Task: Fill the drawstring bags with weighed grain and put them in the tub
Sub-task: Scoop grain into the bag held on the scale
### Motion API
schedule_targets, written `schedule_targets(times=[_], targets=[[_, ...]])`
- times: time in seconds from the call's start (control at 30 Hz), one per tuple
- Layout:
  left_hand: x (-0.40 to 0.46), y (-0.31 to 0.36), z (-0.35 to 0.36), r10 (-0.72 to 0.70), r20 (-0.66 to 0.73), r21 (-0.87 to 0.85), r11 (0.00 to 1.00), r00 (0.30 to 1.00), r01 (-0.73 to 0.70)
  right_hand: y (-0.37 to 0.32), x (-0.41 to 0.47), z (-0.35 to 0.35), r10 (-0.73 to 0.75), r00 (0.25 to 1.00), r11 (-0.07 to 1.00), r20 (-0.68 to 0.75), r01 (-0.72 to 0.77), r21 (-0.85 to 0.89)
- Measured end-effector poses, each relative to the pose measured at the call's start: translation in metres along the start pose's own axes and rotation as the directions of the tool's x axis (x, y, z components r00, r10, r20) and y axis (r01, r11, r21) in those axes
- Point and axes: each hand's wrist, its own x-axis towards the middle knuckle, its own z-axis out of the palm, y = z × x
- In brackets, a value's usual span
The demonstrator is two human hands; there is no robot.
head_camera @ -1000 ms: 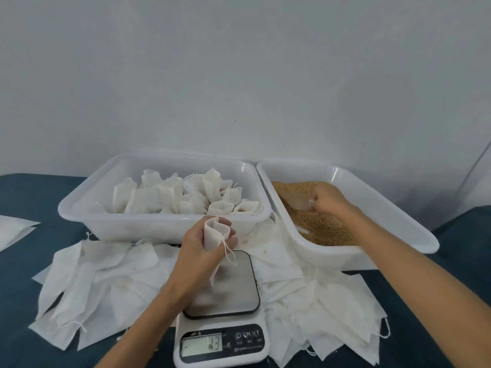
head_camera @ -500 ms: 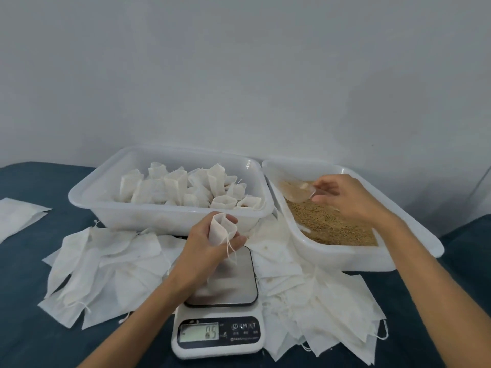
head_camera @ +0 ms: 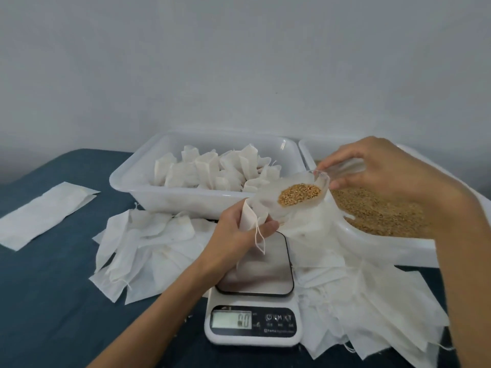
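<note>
**Scoop of grain held right above the open bag**

Far left, at about 9 o'clock, a flat white sheet (head_camera: pixel 45 215) is laid on the dark blue cloth (head_camera: pixel 53 301), well apart from everything else. Next over, a heap of empty bags (head_camera: pixel 148 251) is spread flat at roughly 8 o'clock from the scale, right in front of the left tub (head_camera: pixel 127 179). That white tub is parked at 11 o'clock and is packed with filled bags (head_camera: pixel 210 168) stood upright, tops puckered.

Dead centre, the left hand (head_camera: pixel 236 235) is wrapped round a drawstring bag (head_camera: pixel 248 216), fingers and thumb curled on it, mouth held up and its string (head_camera: pixel 259 239) dangling in a loop. The bag is kept over the steel plate of the kitchen scale (head_camera: pixel 255 298), which is sat at 6 o'clock; whether the bag's bottom touches the plate can't be told. Digits are lit on the display, too blurry to be read for sure.

Just up and right of the bag, at 1 o'clock, a clear scoop (head_camera: pixel 305 193) loaded with brown grain (head_camera: pixel 300 195) is pinched by its handle in the right hand (head_camera: pixel 385 176), spout end tipped down toward the bag mouth, not touching it.

At 2 o'clock the grain tub (head_camera: pixel 372 248) is found, with loose grain inside. More empty bags (head_camera: pixel 372 309) are piled at 4 o'clock.
</note>
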Motion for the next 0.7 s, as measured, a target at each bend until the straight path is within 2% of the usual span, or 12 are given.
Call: schedule_targets(times=[0.1, 0.3, 0.7], targets=[[-0.001, -0.001, 0.0, -0.001, 0.013, -0.02, 1.0, 1.0, 0.001, -0.002, -0.003, -0.003, 0.01, 0.999, 0.997, -0.037, -0.013, -0.073], [-0.001, -0.005, -0.002, -0.001, 0.034, -0.002, 1.0, 0.999, 0.002, -0.011, -0.006, -0.004, 0.03, 0.999, 0.989, -0.024, -0.033, -0.144], [-0.002, -0.012, 0.001, 0.001, 0.022, 0.145, 0.989, 1.0, -0.004, -0.028, -0.01, 0.003, -0.002, 1.0, 0.976, -0.026, -0.004, -0.219]])
